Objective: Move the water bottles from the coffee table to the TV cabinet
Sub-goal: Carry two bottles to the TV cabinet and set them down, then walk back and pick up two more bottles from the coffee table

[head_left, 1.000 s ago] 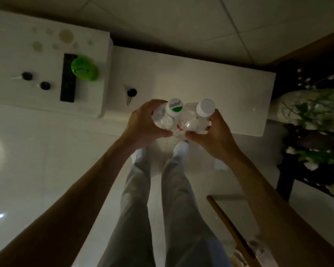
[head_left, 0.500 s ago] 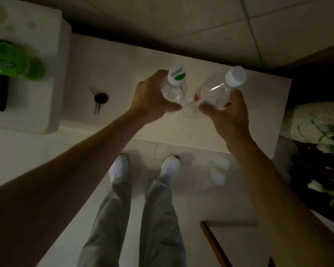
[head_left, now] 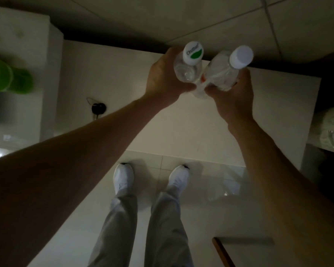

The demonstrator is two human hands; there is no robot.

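Note:
I hold two clear plastic water bottles above the white TV cabinet (head_left: 123,70), near its back edge. My left hand (head_left: 162,79) is wrapped around the bottle with the green-and-white cap (head_left: 187,66). My right hand (head_left: 231,99) grips the bottle with the plain white cap (head_left: 224,72), which tilts to the right. The two bottles touch each other low down, between my hands. Their bases are hidden by my fingers, so I cannot tell whether they rest on the cabinet top.
A black key (head_left: 97,108) lies on the cabinet left of my arms. A taller white unit (head_left: 17,54) at the left carries a green object (head_left: 10,78). A white bag (head_left: 330,130) sits at the right; a wooden edge (head_left: 222,251) is at the bottom right.
Both hands carried the bottles farther out over the cabinet toward its back edge. The bottles came closer together again, and I have stepped nearer to the cabinet.

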